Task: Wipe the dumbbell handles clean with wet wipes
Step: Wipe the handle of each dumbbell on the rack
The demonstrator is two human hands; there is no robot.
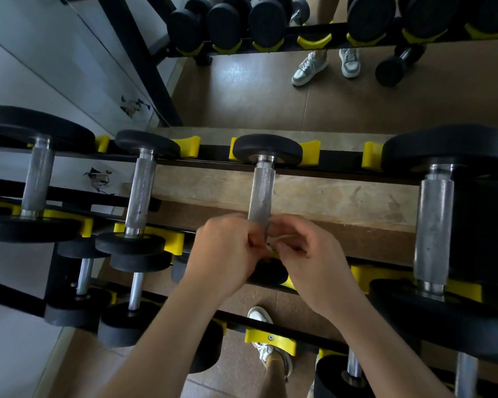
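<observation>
A dumbbell with black heads and a knurled steel handle [261, 193] lies on the top tier of the rack, in the middle of the head view. My left hand [227, 254] and my right hand [308, 257] meet at the near end of that handle, fingers curled together. A thin pale strip, apparently the wet wipe [283, 238], shows between my fingertips against the handle. Most of the wipe is hidden by my fingers. The dumbbell's near head [268, 272] peeks out below my hands.
Neighbouring dumbbells lie left [141, 193] and right [434, 225] on yellow cradles [370, 156]. Lower rack tiers hold smaller dumbbells [135, 291]. A mirror at the back reflects the rack and shoes [308, 68]. My own shoe [266, 340] stands on the brown floor below.
</observation>
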